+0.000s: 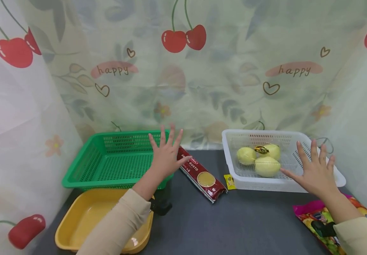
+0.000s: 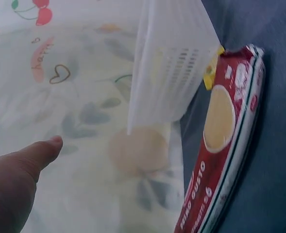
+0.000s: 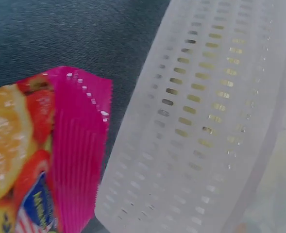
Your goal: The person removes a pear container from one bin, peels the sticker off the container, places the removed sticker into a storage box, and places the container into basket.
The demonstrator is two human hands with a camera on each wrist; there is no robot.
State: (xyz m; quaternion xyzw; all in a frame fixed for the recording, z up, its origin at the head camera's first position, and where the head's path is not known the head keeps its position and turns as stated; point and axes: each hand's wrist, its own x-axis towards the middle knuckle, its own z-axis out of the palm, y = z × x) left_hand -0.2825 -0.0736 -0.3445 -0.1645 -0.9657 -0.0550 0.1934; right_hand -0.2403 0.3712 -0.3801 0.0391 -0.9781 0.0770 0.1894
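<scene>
Widely splayed, left hand [image 1: 166,154] and right hand [image 1: 318,174] hover apart.

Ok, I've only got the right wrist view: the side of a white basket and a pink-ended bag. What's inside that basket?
Observer: From the head view, the white basket holds three pale yellow-green fruits.
Operator: I can't make out the right hand here. Is it holding anything?
Observer: No, the head view shows its fingers spread and empty.
Operator: And what lies just left of the white basket, as the head view has it?
Observer: A long red packet, lying at a slant between the white basket and a green basket.
</scene>
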